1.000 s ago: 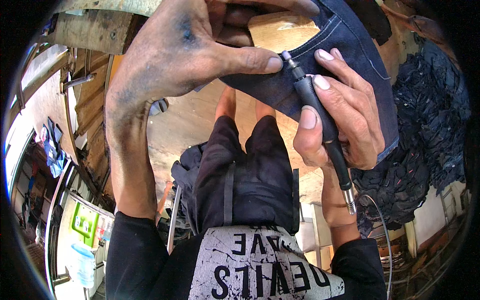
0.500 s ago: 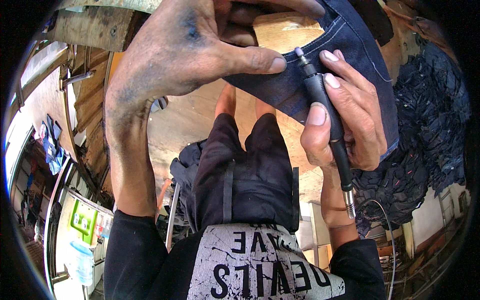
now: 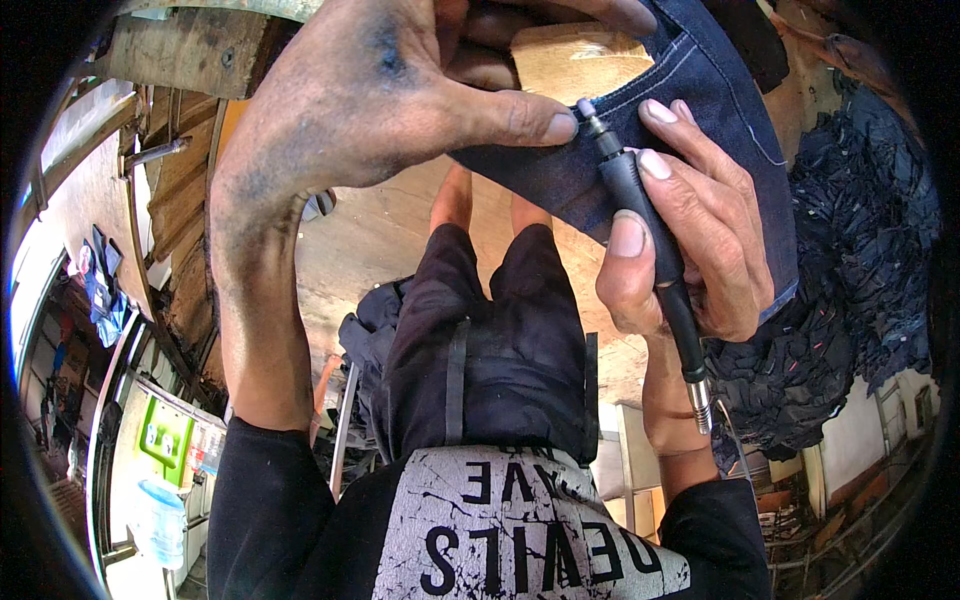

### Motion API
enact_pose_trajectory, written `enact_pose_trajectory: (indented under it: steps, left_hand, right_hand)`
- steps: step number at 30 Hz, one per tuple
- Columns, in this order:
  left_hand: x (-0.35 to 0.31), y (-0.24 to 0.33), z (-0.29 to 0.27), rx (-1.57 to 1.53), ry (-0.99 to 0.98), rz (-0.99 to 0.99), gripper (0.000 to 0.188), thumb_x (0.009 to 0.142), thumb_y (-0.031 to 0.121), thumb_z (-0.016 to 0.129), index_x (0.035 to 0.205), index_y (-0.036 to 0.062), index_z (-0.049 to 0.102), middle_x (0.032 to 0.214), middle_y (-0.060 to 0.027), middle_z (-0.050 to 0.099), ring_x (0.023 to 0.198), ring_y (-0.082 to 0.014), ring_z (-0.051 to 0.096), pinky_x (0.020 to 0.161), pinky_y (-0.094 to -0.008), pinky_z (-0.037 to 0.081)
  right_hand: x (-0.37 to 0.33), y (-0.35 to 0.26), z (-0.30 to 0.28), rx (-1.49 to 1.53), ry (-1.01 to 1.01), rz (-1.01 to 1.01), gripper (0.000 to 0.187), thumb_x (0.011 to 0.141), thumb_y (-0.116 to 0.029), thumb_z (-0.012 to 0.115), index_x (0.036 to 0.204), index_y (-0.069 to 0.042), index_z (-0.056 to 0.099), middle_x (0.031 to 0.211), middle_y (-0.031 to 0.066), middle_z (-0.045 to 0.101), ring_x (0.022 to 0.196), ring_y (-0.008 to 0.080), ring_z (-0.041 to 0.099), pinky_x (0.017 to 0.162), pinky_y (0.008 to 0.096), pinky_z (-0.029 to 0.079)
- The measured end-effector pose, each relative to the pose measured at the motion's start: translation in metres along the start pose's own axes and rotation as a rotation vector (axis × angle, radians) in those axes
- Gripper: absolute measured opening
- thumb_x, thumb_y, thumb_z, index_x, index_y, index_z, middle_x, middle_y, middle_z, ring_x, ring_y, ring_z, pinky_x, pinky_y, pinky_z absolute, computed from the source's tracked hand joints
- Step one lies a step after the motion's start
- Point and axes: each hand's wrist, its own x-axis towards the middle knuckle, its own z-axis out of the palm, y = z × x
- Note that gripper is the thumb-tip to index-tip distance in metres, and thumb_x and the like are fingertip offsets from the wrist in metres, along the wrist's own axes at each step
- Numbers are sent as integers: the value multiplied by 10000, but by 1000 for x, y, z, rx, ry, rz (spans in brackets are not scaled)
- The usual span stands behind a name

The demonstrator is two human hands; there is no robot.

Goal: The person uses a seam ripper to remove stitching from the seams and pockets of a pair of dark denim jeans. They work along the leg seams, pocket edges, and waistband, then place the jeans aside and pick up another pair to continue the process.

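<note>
Dark blue denim trousers or a similar denim garment [image 3: 728, 85], with pale stitching along a curved edge, hang at the top of the view. My left hand [image 3: 390, 120], stained dark on its back, grips that edge with the thumb on the near side; its other fingers are partly hidden behind. Between the thumb and fingers of my right hand [image 3: 715, 230] is a black pen-shaped rotary grinder [image 3: 640, 195]. Its small pale rounded bit touches or nearly touches the stitched edge, just beside my left thumb tip.
A large heap of dark cloth [image 3: 865, 260] lies on the right. A wooden beam [image 3: 190, 55] crosses the upper left. Pale brown boarding [image 3: 370, 230] lies beneath my legs. A blue water bottle [image 3: 160, 525] and a bright green plastic object [image 3: 165, 435] stand at the lower left.
The grinder's bit has shifted slightly left along the denim edge, closer to my left thumb. The thin cable behind the grinder hangs differently. My left hand has barely moved.
</note>
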Motion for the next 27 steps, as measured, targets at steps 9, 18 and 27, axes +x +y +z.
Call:
enact_pose_trajectory:
  steps: [9,18,27]
  left_hand:
    - [-3,-5,-1,29,-25,77,521,959,9,799,1450,-47,636,1374,-179,709,1178,-191,717,1015,-310,614]
    - [11,-4,15,83,127,184,379,1063,72,688,1411,-72,651,1292,-163,747,1182,-182,702,1055,-326,563]
    - [24,-13,18,-96,146,138,394,1059,64,686,1418,-52,575,1293,-129,694,1200,-169,667,1083,-319,522]
  right_hand:
    - [-12,12,3,210,323,138,391,1021,-160,666,1316,83,580,1207,327,717,1143,425,747,1063,536,578]
    - [5,44,-34,254,251,109,344,978,-77,714,1269,84,627,1214,319,733,1137,363,753,1055,446,582]
    - [25,45,-30,207,137,-100,224,816,-24,739,1005,96,734,884,232,768,931,424,808,900,518,665]
